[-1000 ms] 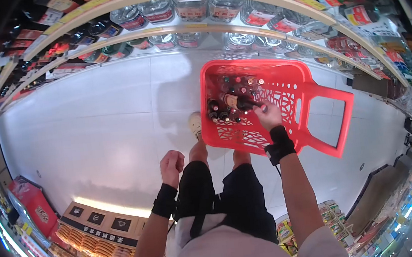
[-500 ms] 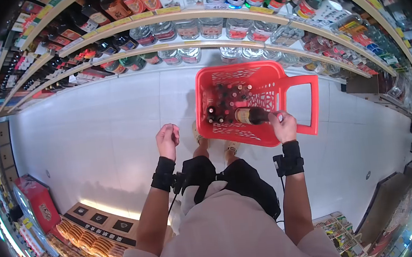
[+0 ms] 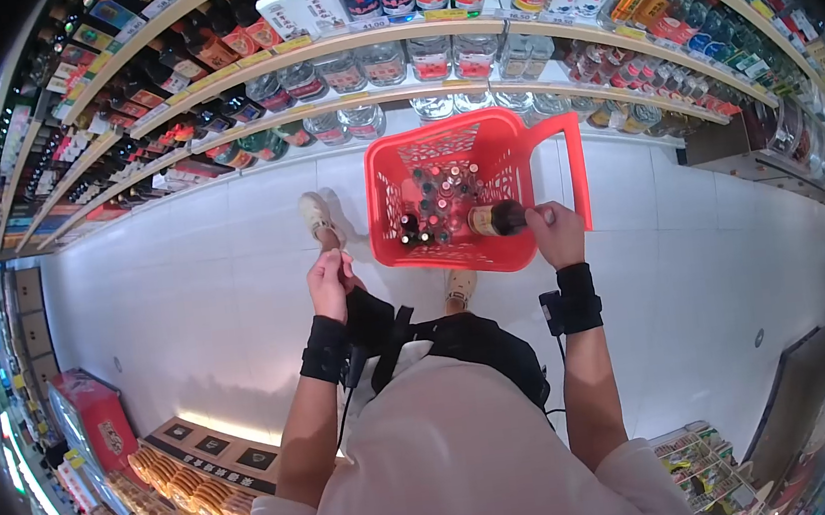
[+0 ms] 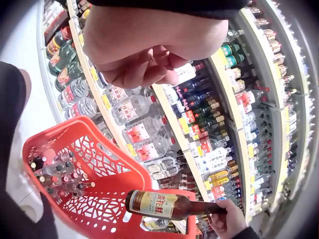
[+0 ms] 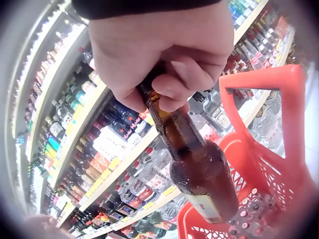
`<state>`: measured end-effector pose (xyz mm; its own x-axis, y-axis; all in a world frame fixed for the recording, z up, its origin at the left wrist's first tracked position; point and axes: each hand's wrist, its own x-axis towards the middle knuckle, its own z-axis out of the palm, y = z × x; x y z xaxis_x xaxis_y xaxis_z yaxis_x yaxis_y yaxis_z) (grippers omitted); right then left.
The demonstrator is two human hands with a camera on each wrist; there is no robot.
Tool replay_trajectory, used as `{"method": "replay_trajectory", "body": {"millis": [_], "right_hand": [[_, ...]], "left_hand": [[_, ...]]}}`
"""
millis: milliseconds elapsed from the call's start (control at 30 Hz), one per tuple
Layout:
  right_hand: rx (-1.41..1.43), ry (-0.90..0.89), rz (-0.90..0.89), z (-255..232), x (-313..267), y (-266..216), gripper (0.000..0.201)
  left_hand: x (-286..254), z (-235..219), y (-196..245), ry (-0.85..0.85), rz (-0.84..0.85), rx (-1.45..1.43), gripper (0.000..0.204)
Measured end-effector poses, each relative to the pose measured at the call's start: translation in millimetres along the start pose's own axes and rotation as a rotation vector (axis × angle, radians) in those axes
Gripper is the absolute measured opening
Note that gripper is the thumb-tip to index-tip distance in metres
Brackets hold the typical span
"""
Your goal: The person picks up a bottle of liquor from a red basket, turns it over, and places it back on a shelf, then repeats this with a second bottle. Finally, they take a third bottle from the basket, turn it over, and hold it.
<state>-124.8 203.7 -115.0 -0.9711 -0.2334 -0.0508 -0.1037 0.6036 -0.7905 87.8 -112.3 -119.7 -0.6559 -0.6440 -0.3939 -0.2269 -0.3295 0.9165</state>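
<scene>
My right hand grips a brown glass beer bottle by its neck. In the right wrist view the fingers curl round the neck of the bottle, whose wet body tilts downward. The left wrist view shows its pale label and base pointing over the red shopping basket. Several capped bottles stand inside the basket, mostly toward its left end. To the left of the basket, my left hand hangs in the air with loosely curled fingers and nothing in them.
Shelves of bottles run along the far side, behind the basket. The basket's long red handle rises at its right end. A red cooler and a bread display are at the lower left. Pale tiled floor surrounds my feet.
My right hand has lifted the beer bottle up from among the others in the basket. The view has risen toward the shelves, and one foot has stepped out left of the basket.
</scene>
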Motion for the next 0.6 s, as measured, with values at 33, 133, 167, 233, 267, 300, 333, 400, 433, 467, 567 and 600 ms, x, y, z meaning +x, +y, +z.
{"method": "replay_trajectory", "body": {"millis": [33, 133, 167, 233, 267, 300, 333, 400, 433, 467, 567, 600], "right_hand": [[0.002, 0.005, -0.001, -2, 0, 1, 0.028], [0.010, 0.025, 0.012, -10, -10, -1, 0.028], [0.018, 0.038, 0.018, -12, -13, -4, 0.028], [0.041, 0.063, 0.021, -19, -17, -18, 0.027], [0.057, 0.072, 0.018, -23, -18, -28, 0.027], [0.074, 0.077, 0.017, -25, -22, -38, 0.027], [0.066, 0.096, -0.005, -26, -24, -48, 0.027], [0.045, 0.137, -0.053, -27, -25, -68, 0.027], [0.028, 0.148, -0.074, -28, -24, -81, 0.023], [0.056, 0.120, -0.088, -29, -29, -95, 0.021], [0.117, 0.072, -0.175, -29, -24, -133, 0.015], [0.133, 0.056, -0.180, -28, -24, -150, 0.015]], "left_hand": [[3, 1, 0, -0.004, 0.023, 0.022, 0.028], [10, 9, 12, -0.054, 0.042, 0.041, 0.028], [14, 12, 19, -0.085, 0.024, 0.041, 0.028], [21, 20, 34, -0.144, 0.026, 0.058, 0.027], [25, 24, 39, -0.184, 0.036, 0.071, 0.027], [30, 29, 45, -0.221, 0.044, 0.087, 0.027], [35, 30, 51, -0.256, 0.054, 0.101, 0.028], [51, 31, 63, -0.384, 0.089, 0.137, 0.016], [61, 32, 68, -0.463, 0.137, 0.163, 0.015], [61, 31, 68, -0.528, 0.174, 0.175, 0.018], [68, 38, 83, -0.826, 0.297, 0.267, 0.048], [64, 43, 93, -0.868, 0.362, 0.378, 0.058]]}}
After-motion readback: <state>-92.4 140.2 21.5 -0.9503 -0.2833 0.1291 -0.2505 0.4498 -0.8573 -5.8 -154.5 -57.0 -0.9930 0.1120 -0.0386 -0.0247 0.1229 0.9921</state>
